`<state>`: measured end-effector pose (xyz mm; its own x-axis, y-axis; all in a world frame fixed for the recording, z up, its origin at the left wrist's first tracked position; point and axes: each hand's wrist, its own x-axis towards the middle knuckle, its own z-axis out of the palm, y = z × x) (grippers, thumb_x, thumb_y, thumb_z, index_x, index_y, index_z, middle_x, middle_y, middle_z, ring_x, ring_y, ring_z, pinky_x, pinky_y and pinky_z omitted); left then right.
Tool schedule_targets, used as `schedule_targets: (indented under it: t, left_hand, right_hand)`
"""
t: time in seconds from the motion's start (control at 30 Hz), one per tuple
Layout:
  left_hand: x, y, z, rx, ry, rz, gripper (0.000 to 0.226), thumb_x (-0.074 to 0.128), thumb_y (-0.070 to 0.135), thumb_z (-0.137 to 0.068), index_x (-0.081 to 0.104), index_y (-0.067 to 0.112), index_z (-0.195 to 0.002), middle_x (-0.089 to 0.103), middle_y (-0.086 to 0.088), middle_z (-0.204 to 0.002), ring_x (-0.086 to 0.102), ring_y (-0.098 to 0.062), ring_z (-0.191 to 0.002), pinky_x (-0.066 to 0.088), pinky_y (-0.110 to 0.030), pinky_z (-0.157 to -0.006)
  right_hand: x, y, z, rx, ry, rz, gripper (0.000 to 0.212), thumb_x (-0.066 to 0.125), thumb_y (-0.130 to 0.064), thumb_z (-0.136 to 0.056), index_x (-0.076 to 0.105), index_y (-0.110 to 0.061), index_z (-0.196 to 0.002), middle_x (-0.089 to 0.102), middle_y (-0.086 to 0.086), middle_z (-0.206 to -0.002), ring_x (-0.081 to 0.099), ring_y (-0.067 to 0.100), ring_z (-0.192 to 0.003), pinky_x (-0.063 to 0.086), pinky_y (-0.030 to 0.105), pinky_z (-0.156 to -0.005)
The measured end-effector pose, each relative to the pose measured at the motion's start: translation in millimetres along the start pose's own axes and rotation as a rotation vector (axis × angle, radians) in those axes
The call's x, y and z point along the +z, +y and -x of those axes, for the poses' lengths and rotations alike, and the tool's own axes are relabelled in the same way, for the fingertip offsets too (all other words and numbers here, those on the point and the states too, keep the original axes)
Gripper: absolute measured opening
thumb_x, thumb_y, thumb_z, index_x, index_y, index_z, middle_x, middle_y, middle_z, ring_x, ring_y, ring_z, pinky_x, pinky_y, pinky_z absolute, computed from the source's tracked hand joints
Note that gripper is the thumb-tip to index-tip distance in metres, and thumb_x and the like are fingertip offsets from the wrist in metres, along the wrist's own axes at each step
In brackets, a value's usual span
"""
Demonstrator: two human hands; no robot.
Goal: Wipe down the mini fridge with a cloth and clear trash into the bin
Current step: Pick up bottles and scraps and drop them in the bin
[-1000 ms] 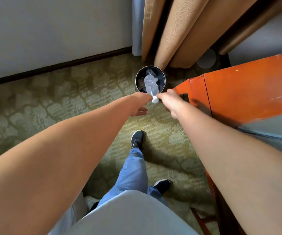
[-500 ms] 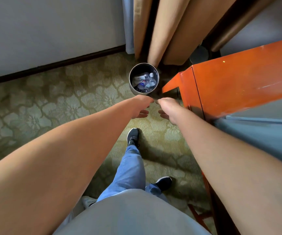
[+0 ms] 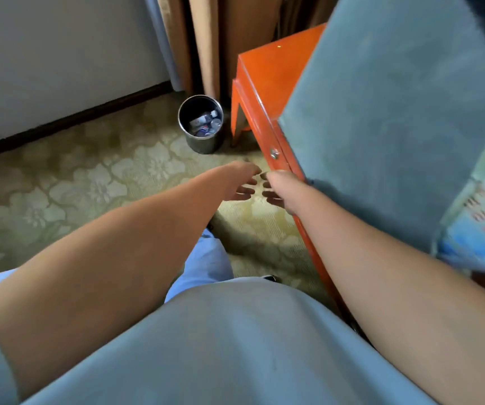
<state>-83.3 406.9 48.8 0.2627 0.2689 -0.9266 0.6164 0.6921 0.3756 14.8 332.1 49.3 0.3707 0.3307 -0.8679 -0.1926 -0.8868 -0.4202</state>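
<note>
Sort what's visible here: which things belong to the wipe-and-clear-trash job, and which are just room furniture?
Job:
round metal waste bin holding bottles and cans
left hand, empty
right hand, empty

Lying about:
glossy orange wooden table
grey-blue fabric panel
tan curtains
floral green carpet

Orange table, green floral carpet

Soft daylight, motion blur, wide-angle warp

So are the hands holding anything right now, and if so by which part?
Nothing is held. The left hand and the right hand are both open and empty above the carpet, apart from the bin.
</note>
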Motion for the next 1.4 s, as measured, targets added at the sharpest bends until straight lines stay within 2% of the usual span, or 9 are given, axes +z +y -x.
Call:
schedule_targets:
  t: [0.27,0.47,0.87,1.0,1.13,1.17,1.2,1.23,1.4]
  left_hand:
    - [139,-75,57,0.048,-0.120,-0.207,0.033,0.054,0.028,-0.095,0.056,0.015,-0.125,0.065,-0.003,-0.099,0.061,-0.021,-0.083,0.054,-0.031,-0.079]
    - [223,-107,79,0.044,-0.202,-0.507,0.025,0.051,0.028,-0.097,0.061,0.016,-0.116,0.062,-0.002,-0.103,0.057,-0.020,-0.087,0.048,-0.028,-0.074]
    - [341,-122,50,0.133,-0.151,-0.664,0.043,0.048,0.022,-0.099,0.042,0.014,-0.140,0.055,-0.006,-0.109,0.053,-0.020,-0.088,0.049,-0.033,-0.072]
    - [360,-116,37,0.196,-0.073,-0.672,0.065,0.050,0.022,-0.095,0.020,0.032,-0.153,0.062,-0.006,-0.107,0.054,-0.018,-0.072,0.049,-0.032,-0.062]
    - [367,-105,21,0.283,-0.003,-0.759,0.066,0.044,0.022,-0.094,0.019,0.033,-0.154,0.044,-0.011,-0.147,0.063,-0.030,-0.099,0.046,-0.029,-0.052]
    - [369,-102,17,0.287,0.015,-0.778,0.064,0.043,0.023,-0.094,0.020,0.031,-0.153,0.046,-0.012,-0.146,0.063,-0.031,-0.100,0.042,-0.026,-0.050]
    - [371,-99,12,0.282,0.027,-0.784,0.063,0.043,0.023,-0.094,0.023,0.029,-0.153,0.049,-0.013,-0.142,0.063,-0.031,-0.096,0.041,-0.026,-0.051]
    - [374,-96,7,0.269,0.030,-0.780,0.061,0.044,0.023,-0.094,0.026,0.028,-0.152,0.054,-0.014,-0.137,0.061,-0.028,-0.089,0.043,-0.027,-0.055]
    - [381,-85,-14,0.232,0.013,-0.757,0.050,0.045,0.020,-0.098,0.036,0.026,-0.147,0.062,-0.010,-0.120,0.053,-0.022,-0.086,0.045,-0.034,-0.071]
  right_hand:
    - [-85,149,85,0.089,-0.045,-0.101,0.031,0.054,-0.034,-0.103,0.055,-0.017,-0.129,0.066,0.004,-0.120,0.065,0.017,-0.087,0.049,0.025,-0.061]
    - [-144,231,123,0.154,-0.037,-0.286,0.040,0.057,-0.032,-0.103,0.057,-0.008,-0.135,0.066,0.011,-0.129,0.065,0.025,-0.115,0.051,0.035,-0.101]
    - [-226,300,108,0.141,0.097,-0.671,0.037,0.044,-0.016,-0.108,0.051,-0.004,-0.142,0.055,0.016,-0.144,0.054,0.032,-0.134,0.044,0.037,-0.112]
    - [-245,298,83,0.102,0.182,-0.751,0.033,0.055,-0.016,-0.103,0.056,-0.014,-0.135,0.060,0.009,-0.130,0.062,0.024,-0.115,0.053,0.037,-0.103]
    - [-254,291,61,0.063,0.194,-0.806,0.019,0.062,-0.014,-0.098,0.062,-0.025,-0.113,0.065,0.002,-0.102,0.062,0.021,-0.093,0.052,0.045,-0.105]
    - [-256,290,54,0.049,0.184,-0.811,0.020,0.061,-0.012,-0.097,0.062,-0.027,-0.110,0.066,0.003,-0.099,0.042,0.008,-0.090,0.052,0.047,-0.105]
    - [-257,287,49,0.032,0.172,-0.813,0.024,0.060,-0.011,-0.096,0.061,-0.027,-0.114,0.067,0.003,-0.099,0.058,0.032,-0.123,0.052,0.046,-0.104]
    - [-257,285,42,0.025,0.162,-0.821,0.032,0.058,-0.009,-0.096,0.058,-0.027,-0.124,0.068,0.002,-0.098,0.067,0.024,-0.094,0.053,0.045,-0.103]
    - [-257,277,21,-0.007,0.130,-0.822,0.041,0.053,-0.004,-0.096,0.042,-0.038,-0.116,0.068,0.000,-0.093,0.070,0.026,-0.091,0.054,0.042,-0.097]
